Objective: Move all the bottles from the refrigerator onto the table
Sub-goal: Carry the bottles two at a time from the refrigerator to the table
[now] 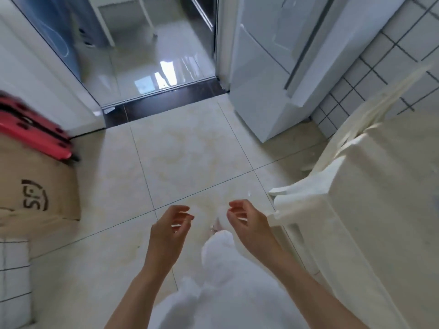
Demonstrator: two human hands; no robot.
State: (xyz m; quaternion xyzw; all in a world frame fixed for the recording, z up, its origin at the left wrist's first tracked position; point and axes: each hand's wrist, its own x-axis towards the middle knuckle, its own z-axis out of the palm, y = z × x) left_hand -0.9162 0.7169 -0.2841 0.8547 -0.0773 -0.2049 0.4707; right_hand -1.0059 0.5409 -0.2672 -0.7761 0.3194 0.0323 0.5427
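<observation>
1. Overhead, one tiled floor [190, 150], pale and glossy, with a dark threshold [164, 100] across the doorway at the top.
2. Upper right, one fridge [280, 67], white, tall, doors closed, standing against a tiled wall [392, 55]; no bottles visible anywhere, so cannot tell how many there are or how they look.
3. Right side, one table [392, 186], cream top, bare where seen, edge near the right hand.
4. Beside the table toward the fridge, one white chair [344, 143], pushed up close, slatted back blurred.
5. Left edge, one brown box [35, 186] with a dark printed logo, sitting on the floor.
6. Behind the box, one red case [31, 129], blurred, leaning by the white door frame.
7. Bottom centre, two legs in white trousers [218, 281], one stepping ahead.
8. Two bare hands, both low in front of the body, apart from each other and touching nothing.
9. Left hand [169, 227]: fingers loosely curled, thumb apart, nothing held.
10. Right hand [248, 220]: fingers loosely curled, palm turned inward, nothing held, just short of the table corner.
</observation>
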